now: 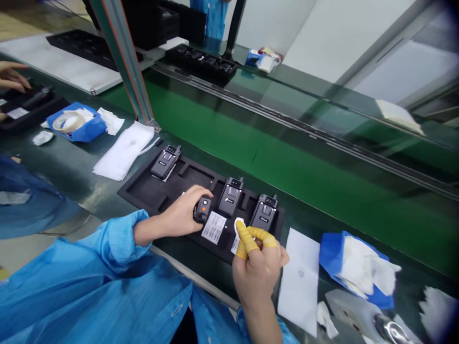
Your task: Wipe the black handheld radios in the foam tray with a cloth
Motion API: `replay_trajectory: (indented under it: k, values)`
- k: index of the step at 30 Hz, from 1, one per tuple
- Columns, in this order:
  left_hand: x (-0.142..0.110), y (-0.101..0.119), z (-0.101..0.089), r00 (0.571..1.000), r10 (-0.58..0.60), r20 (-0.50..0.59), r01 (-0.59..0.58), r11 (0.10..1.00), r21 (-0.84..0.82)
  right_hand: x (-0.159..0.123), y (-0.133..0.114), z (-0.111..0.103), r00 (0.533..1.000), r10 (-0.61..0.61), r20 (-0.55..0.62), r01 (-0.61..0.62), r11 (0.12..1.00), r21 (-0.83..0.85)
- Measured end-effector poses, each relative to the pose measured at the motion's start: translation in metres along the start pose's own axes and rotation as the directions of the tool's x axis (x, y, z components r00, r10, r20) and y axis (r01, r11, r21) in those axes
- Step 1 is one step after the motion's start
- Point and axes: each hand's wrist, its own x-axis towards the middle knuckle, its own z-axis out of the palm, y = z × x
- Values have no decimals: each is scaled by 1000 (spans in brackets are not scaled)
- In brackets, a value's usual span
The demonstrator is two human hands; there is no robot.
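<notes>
My left hand (186, 210) is closed round a black handheld radio (203, 209), whose narrow side with an orange button faces up. Yellow finger covers wrap several fingers of my right hand (256, 253), which pinches a small white wipe (238, 224) above the front of the black foam tray (139, 187). Three similar radios lie in that tray: one at the far left (165, 161), another in the middle (230, 197) and a third at the right (264, 212), just beyond my right fingers. A printed white label (214, 228) shows between my hands.
White sheets (124, 150) lie left of the tray and a white paper (299, 282) right of it. Blue boxes hold tape (71, 122) and wipes (362, 267). A clear bottle (355, 310) stands front right. A metal post (124, 57) rises behind; a co-worker's hand (14, 75) is far left.
</notes>
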Motion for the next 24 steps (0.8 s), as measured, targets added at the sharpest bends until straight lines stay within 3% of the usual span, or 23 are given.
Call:
replay_trajectory:
  k: [6,12,17,21,24]
  values:
    - [-12,-5,3,1000,10,27,-7,993,-115,14,-12,23,990,-134,53,134,991,14]
    - [-13,-15,3,999,0,39,7,983,-181,23,-30,40,977,-192,91,185,979,81]
    - [-12,-16,4,1000,-8,13,11,977,-212,27,-46,42,982,-183,45,181,983,42]
    - [-10,-12,2,999,-36,26,40,977,-212,25,-51,36,987,-137,87,142,989,-49]
    - [-9,-13,-1,999,-31,20,34,978,-208,26,-51,35,988,-119,103,121,993,-12]
